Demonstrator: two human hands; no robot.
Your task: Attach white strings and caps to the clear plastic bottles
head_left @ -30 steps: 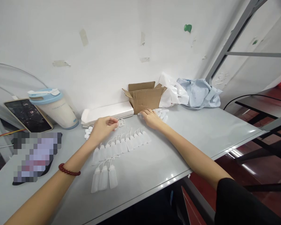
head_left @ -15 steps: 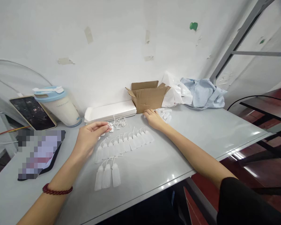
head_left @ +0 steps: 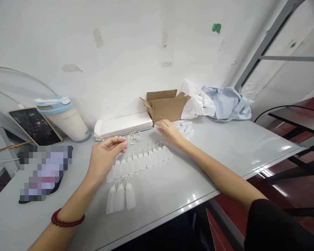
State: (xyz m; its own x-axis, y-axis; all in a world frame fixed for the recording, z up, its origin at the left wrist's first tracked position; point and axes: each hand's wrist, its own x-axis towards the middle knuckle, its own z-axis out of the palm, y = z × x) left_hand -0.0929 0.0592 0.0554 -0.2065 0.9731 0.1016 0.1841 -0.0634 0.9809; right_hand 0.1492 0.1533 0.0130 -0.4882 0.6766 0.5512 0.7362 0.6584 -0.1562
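My left hand [head_left: 107, 153] is above the left end of a row of small translucent bottles [head_left: 141, 162], its thumb and fingers pinched. What the pinch holds, if anything, is hidden. My right hand [head_left: 170, 134] is in front of the cardboard box, fingers curled round a small whitish plastic bottle [head_left: 156, 127] that shows only at the fingertips. Behind its wrist lie several loose bottles [head_left: 187, 130]. A tangle of white cords [head_left: 134, 137] rests between the hands. Nearer me lie three corded bottles [head_left: 119, 199] side by side.
At the wall stand a stack of white flat boxes or sheets [head_left: 122, 124], an open cardboard box [head_left: 167, 108], a white plastic bag [head_left: 197, 101] and a light blue cloth [head_left: 225, 104]. On the left are a tumbler [head_left: 68, 120], a phone [head_left: 35, 126] and a blurred-out device [head_left: 45, 174].
My right hand has shifted slightly left, away from the loose bottles. My left hand has turned and moved slightly right; the white piece at its fingertips no longer shows clearly.
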